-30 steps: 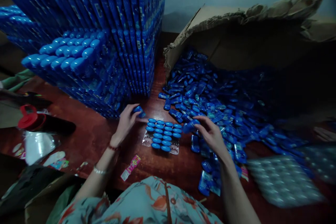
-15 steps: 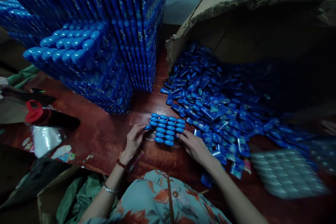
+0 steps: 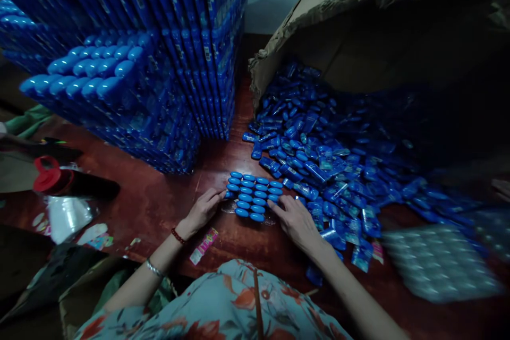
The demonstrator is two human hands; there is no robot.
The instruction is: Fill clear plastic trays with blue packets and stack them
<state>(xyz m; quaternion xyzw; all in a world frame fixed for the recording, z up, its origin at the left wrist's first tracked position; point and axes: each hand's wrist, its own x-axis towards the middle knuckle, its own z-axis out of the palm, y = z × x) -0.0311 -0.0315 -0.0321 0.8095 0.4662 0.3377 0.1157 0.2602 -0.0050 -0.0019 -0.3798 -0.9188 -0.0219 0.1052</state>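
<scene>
Several blue bottles (image 3: pixel 252 196) stand in staggered rows on the reddish table, with their rounded blue ends up. A clear plastic edge shows beneath the group. At its left side my left hand (image 3: pixel 204 209) has its fingertips closed on a blue bottle of the left column. My right hand (image 3: pixel 295 219) is at the right side, fingers bent together against a blue bottle at the edge of the group.
Tall stacks of packed blue bottles (image 3: pixel 159 85) rise at the left. A torn cardboard box (image 3: pixel 271 64) spills loose blue bottles (image 3: pixel 319 164) at the right. A clear molded tray (image 3: pixel 440 263), red-lidded flask (image 3: pixel 53 179) and pink strip (image 3: pixel 204 246) lie around.
The blue bottle at my left hand has moved in against the left column. My left forearm has swung outward, and the pink strip shows more fully. The view has shifted slightly.
</scene>
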